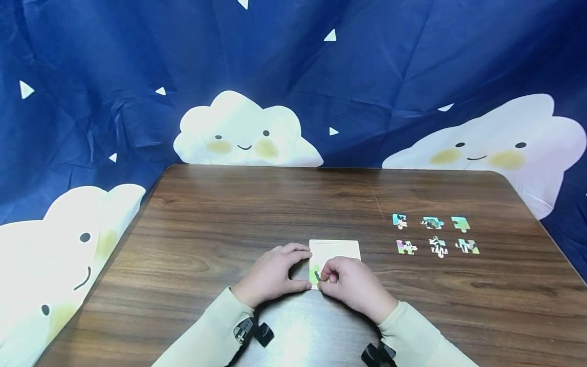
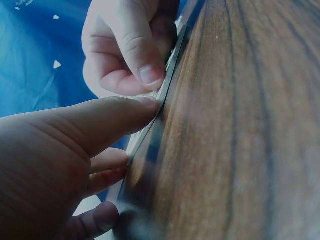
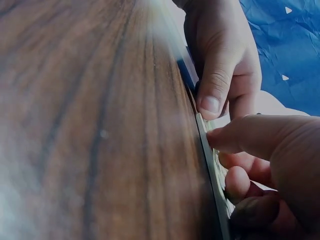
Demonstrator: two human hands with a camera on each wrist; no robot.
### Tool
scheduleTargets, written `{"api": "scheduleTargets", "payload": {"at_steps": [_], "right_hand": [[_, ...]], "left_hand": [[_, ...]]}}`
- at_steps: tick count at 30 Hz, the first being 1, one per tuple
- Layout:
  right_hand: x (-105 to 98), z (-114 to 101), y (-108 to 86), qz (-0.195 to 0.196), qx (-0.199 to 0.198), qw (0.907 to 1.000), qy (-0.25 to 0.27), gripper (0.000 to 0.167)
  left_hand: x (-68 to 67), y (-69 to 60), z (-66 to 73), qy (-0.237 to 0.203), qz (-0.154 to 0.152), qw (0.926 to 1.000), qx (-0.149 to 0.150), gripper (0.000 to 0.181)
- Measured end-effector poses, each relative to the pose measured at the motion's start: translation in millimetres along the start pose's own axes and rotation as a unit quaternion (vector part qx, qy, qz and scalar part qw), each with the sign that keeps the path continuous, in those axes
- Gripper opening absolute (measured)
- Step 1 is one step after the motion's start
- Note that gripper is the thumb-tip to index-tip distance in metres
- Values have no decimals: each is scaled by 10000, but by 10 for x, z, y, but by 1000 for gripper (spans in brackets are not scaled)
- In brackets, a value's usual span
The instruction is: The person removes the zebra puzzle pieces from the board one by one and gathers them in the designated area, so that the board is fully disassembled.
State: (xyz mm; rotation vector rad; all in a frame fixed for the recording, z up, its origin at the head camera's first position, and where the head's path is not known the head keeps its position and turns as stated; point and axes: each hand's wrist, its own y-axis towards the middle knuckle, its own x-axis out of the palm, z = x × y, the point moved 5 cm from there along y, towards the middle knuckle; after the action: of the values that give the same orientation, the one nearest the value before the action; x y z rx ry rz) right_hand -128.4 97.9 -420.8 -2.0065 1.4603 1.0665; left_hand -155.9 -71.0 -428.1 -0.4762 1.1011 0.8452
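Note:
A square white puzzle board (image 1: 336,248) with a pale rim lies near the front of the table. In its lower left corner shows a green puzzle piece (image 1: 314,275) with a dark mark. My right hand (image 1: 357,285) bends over the board, its curled fingers and thumb pinching at that piece, which they partly hide. Along the board's left side rests my left hand (image 1: 275,272), fingers near the upper corner and thumb at the lower one. In the left wrist view the left thumb (image 2: 125,115) lies against the board's edge, close to the right thumb (image 2: 142,60).
Several loose puzzle pieces (image 1: 437,246) lie in two rows on the wooden table (image 1: 220,219), right of the board. Behind the table hangs a blue cloth (image 1: 357,81) with white clouds. Each sleeve carries a black wrist camera (image 1: 263,334).

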Motion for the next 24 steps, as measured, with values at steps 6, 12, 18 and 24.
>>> {"api": "scheduleTargets", "payload": {"at_steps": [6,12,18,24], "right_hand": [[3,-2,-2,7,117,9999,3,18],[-4,2,5,15,134,9999,38,20],[-10,12,2,141,40,9998,133,25],[-19,18,-12,307,77,9990,330,22]], "left_hand": [[4,2,1,-49,3,10000,-25,66],[-2,5,0,-52,28,10000,-6,66],[-5,3,3,-39,20,10000,-3,66],[-7,0,9,-29,-26,10000,-43,66]]}}
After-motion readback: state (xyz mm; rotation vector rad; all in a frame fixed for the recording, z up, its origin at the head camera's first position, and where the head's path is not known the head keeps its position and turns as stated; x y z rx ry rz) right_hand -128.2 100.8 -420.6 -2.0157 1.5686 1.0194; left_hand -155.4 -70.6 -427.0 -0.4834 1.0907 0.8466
